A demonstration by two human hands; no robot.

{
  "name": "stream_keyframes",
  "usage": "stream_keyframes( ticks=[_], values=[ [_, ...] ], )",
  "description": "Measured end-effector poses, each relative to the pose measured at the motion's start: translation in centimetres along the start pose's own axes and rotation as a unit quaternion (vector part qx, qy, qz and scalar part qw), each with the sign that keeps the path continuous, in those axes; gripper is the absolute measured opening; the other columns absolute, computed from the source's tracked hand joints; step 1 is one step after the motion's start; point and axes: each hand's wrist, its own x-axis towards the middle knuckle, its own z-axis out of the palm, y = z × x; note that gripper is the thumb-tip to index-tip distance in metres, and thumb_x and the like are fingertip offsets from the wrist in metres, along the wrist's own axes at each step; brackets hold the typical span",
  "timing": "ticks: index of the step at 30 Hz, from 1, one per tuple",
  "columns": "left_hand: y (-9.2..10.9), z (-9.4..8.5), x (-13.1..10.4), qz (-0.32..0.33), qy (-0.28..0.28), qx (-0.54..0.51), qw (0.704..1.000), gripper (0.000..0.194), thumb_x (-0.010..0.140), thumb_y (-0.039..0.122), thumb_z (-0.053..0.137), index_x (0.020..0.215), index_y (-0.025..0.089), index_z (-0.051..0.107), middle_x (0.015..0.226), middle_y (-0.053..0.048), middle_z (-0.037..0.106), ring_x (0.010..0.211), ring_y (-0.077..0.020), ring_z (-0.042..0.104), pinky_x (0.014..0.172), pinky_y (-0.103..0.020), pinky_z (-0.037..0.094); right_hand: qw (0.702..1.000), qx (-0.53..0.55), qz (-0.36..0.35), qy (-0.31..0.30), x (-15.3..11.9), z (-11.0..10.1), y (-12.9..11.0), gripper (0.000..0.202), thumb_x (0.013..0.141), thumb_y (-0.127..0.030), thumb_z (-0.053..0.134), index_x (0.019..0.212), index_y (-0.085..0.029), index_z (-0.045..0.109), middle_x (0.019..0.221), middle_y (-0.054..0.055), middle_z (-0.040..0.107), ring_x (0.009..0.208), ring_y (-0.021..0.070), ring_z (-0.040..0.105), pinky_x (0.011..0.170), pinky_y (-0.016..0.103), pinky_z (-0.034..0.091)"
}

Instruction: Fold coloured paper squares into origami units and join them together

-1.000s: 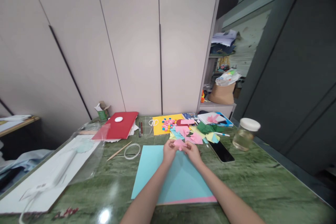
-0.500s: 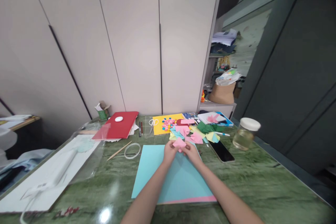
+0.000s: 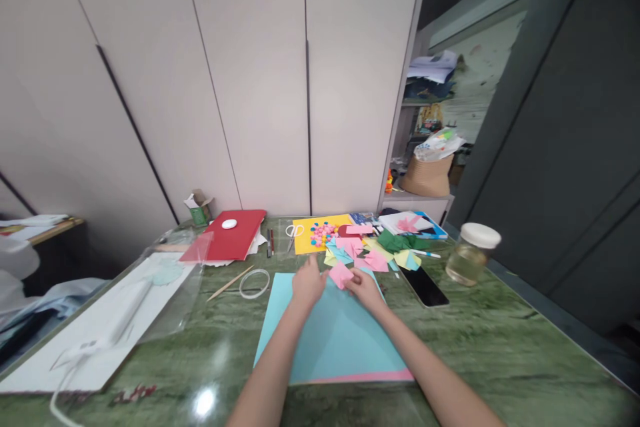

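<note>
A small folded pink paper (image 3: 341,275) is up over the far part of the large light blue sheet (image 3: 345,340). My right hand (image 3: 363,287) pinches its right corner between thumb and fingers. My left hand (image 3: 309,282) is just left of the pink paper, its fingers apart and pointing away from me; a fingertip is close to the paper's left corner, and whether it touches is too small to tell. Pink edging shows under the near edge of the blue sheet. Behind the hands lie folded pink papers (image 3: 375,260) and a yellow sheet (image 3: 305,245) with small colourful balls (image 3: 324,233).
Right: black phone (image 3: 425,287), lidded jar (image 3: 471,257), marker (image 3: 426,254), green paper (image 3: 395,241). Left: tape roll (image 3: 255,283), wooden stick (image 3: 230,283), red folder (image 3: 235,240), white board (image 3: 65,353) with a glue gun (image 3: 125,313). White scissors (image 3: 294,231) lie near the yellow sheet.
My left hand has come off the pink paper, moved left and opened its fingers. My right hand keeps its pinch on the paper. The camera view has shifted slightly.
</note>
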Motion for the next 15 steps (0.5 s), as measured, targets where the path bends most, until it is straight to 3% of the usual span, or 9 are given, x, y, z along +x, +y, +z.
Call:
stream_keyframes(
  ticks=[7,15],
  values=[
    [-3.9,-6.8,1.4,-0.137,0.032,0.232,0.962,0.033,0.087,0.031,0.054,0.117,0.015,0.053,0.118,-0.010,0.057,0.100,-0.0219,0.059,0.082,-0.043,0.051,0.999,-0.041,-0.014,-0.019,-0.6,0.1,-0.8,0.029,0.089,-0.031,0.055,0.113,-0.015,0.055,0.110,0.007,0.060,0.090,0.0177,0.061,0.075,0.037,0.053],
    [-5.7,-9.1,1.6,-0.203,0.004,0.296,0.933,0.034,0.087,0.031,0.054,0.117,0.015,0.053,0.117,-0.010,0.057,0.099,-0.0216,0.059,0.082,-0.043,0.051,0.993,-0.106,-0.054,0.015,-1.1,0.1,-1.2,0.029,0.089,-0.032,0.054,0.113,-0.015,0.056,0.112,0.007,0.059,0.094,0.0194,0.060,0.079,0.039,0.052]
  ],
)
